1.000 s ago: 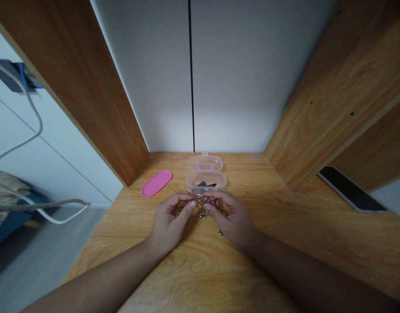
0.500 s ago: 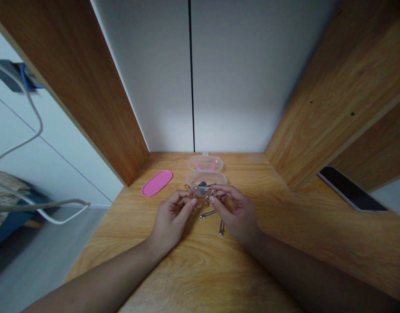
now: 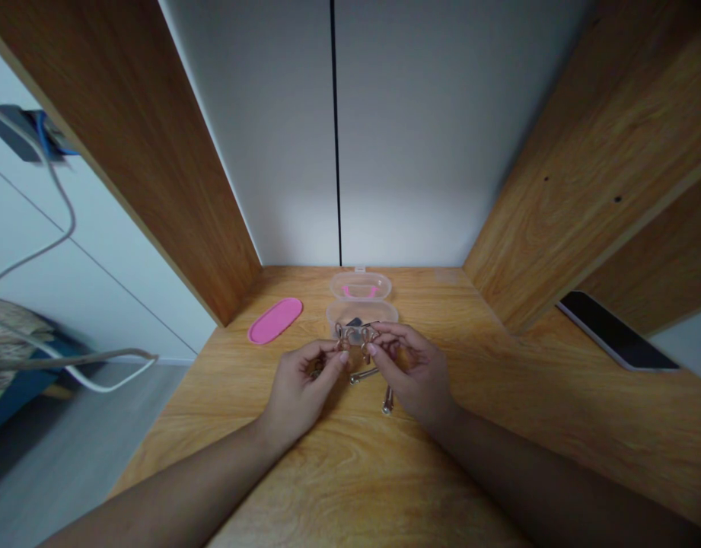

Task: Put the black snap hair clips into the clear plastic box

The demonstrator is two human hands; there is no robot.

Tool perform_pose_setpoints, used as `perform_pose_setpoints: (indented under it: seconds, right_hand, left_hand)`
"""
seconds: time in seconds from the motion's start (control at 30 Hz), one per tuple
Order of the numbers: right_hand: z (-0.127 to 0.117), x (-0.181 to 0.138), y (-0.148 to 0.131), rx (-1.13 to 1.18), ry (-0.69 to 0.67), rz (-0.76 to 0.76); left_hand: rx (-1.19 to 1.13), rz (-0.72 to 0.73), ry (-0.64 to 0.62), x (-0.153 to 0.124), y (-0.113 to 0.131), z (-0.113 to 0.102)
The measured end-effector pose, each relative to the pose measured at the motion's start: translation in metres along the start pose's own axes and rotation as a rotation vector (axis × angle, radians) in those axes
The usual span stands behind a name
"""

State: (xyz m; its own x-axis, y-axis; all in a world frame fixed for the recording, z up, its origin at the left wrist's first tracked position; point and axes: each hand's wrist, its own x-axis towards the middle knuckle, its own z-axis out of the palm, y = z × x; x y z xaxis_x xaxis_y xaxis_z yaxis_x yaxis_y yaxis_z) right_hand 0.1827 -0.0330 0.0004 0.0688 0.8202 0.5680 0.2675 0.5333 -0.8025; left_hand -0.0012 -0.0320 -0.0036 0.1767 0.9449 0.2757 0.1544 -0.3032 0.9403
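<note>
The likeliest slip, as I judge it, is that one of the small bent-wire metal pieces [image 3: 355, 335] escapes the fingertips: each is pinched only at its edge, held in the air above the tabletop [image 3: 339, 472], so a twist or a pull against the other could spring it loose and send it toward the open clear plastic box [image 3: 361, 312] just behind, or off the left edge of the tabletop to the floor; the loops are too small and dim to tell whether the two pieces are linked or merely touching, so a snag between them is also possible. A sweep of the right wrist could also knock the loose metal rod [image 3: 364, 374] and the second rod [image 3: 387, 399] lying on the wood just below the fingers. The left hand [image 3: 301, 384] is pinched shut on the left wire piece between thumb and forefinger; the right hand [image 3: 410, 365] is pinched shut on the right one in the same way. The hands are close together, fingertips nearly meeting, with the wire pieces between them at the top of both hands, just in front of the box. The box's hinged lid stands open behind it, a dark item lies inside, and a pink oval lid [image 3: 275, 320] rests well to the left of the hands. A dark phone [image 3: 616, 331] lies far off to the right
</note>
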Motion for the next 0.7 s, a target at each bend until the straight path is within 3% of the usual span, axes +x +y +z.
perform_pose_setpoints:
  seconds: [0.7]
  right_hand:
    - [0.0004, -0.0021, 0.0003, 0.014, -0.054, 0.067]
  left_hand:
    - [0.005, 0.003, -0.042, 0.0014, 0.0039, 0.0015]
